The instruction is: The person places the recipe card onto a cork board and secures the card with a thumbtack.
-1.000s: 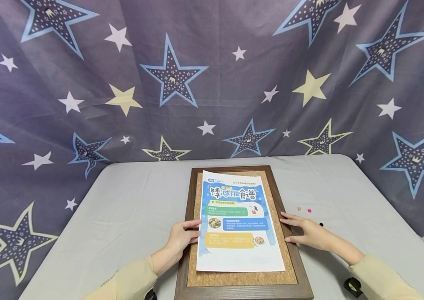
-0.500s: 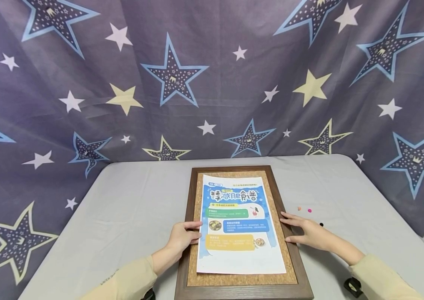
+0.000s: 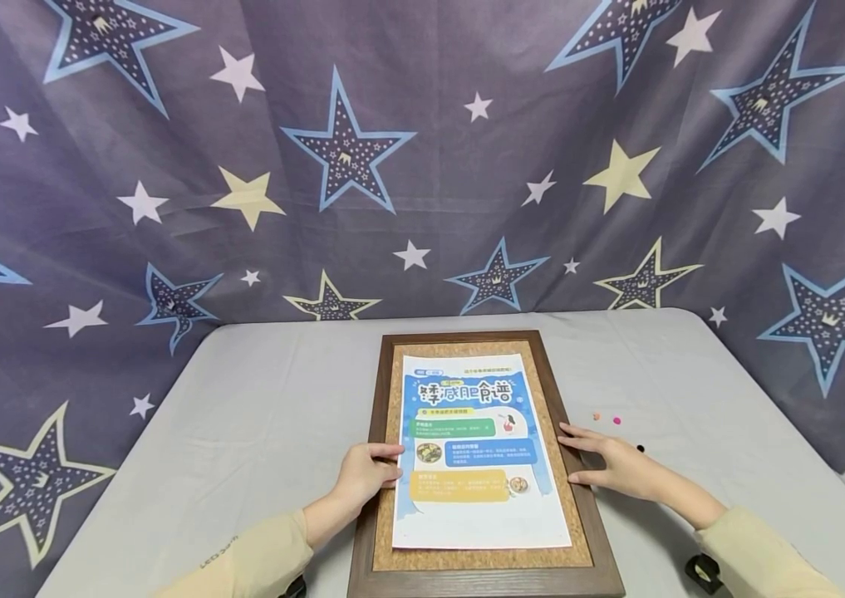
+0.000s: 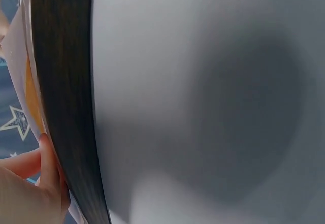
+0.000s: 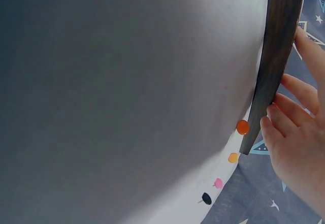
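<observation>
A printed poster sheet (image 3: 478,527) with blue, green and yellow panels lies on the cork board (image 3: 497,556), inside its dark wooden frame (image 3: 497,581). My left hand (image 3: 358,480) reaches over the frame's left side, fingers extended, fingertips at the sheet's left edge. In the left wrist view, the fingers (image 4: 48,165) touch along the frame's inner edge, where the sheet (image 4: 18,54) shows. My right hand (image 3: 620,467) rests against the frame's right side with fingers spread. From the right wrist, its straight fingertips line the wooden frame (image 5: 277,46).
Several push pins lie right of the board: an orange pin (image 3: 596,416), a pink pin (image 3: 616,420) and a black pin (image 3: 641,448). A grey cloth (image 3: 257,399) covers the table. A star-patterned curtain (image 3: 422,191) stands behind it.
The sheet has shifted slightly toward me, its top edge dropping most, and now looks flatter on the cork. The left hand has barely moved; the right hand stays put.
</observation>
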Available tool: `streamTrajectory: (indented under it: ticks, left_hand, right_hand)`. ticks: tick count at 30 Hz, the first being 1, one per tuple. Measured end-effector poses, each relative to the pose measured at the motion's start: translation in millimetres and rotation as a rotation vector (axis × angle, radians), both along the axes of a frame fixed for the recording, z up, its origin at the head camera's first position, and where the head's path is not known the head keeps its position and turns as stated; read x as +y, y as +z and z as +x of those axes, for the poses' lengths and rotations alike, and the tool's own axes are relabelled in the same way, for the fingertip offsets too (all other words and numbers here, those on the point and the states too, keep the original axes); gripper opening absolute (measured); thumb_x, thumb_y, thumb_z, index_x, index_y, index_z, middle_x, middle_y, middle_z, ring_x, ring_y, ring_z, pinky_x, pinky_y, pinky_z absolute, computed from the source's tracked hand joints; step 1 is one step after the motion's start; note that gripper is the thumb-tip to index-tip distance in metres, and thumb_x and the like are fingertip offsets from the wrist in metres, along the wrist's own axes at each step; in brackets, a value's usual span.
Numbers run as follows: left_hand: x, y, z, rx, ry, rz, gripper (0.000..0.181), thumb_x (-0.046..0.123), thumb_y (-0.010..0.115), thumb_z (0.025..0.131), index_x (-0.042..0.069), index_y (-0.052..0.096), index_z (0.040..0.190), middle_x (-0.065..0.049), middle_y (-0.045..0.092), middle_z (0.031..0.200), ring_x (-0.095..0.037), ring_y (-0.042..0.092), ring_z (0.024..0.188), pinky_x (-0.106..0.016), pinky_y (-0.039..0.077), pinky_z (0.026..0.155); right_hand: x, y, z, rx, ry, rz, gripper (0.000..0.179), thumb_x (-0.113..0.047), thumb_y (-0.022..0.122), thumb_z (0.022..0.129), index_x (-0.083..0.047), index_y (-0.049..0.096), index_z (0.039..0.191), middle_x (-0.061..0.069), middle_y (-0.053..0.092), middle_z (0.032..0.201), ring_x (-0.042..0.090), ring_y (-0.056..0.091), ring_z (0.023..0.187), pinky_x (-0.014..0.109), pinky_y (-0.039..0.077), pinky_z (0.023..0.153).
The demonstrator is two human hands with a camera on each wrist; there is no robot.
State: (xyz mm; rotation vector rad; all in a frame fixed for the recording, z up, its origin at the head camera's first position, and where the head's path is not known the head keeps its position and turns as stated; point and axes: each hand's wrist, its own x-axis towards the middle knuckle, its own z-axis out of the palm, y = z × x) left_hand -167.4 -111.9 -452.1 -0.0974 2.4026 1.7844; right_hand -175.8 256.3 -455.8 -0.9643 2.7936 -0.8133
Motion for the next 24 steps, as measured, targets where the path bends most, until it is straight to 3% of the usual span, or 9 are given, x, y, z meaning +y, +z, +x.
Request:
streamTrajectory:
  ticks: [13,24]
  left_hand:
    - [-1.4,-1.1,-2.1,0.115,-0.081,-0.143,0.028,-0.017,0.063,0.069,-0.014,0.062,0.096,-0.013,0.061,0.077,-0.010,0.056,0.054,-0.024,0.052,0.050]
    - [-3.7,-0.5,-3.1,0.158,-0.129,-0.186,0.027,-0.016,0.063,0.070,-0.013,0.062,0.096,-0.014,0.060,0.080,-0.014,0.057,0.055,-0.022,0.050,0.049]
  right_hand:
    - [0.1,-0.4,0.2,0.003,0.003,-0.004,0.060,-0.037,0.061,0.081,0.006,0.050,0.122,0.022,0.038,0.133,0.042,0.036,0.119,0.052,0.034,0.091]
    - [-0.3,-0.5,0.3,0.014,0.001,0.001,0.060,-0.037,0.062,0.080,0.006,0.051,0.121,0.022,0.039,0.133,0.041,0.036,0.118,0.052,0.034,0.091]
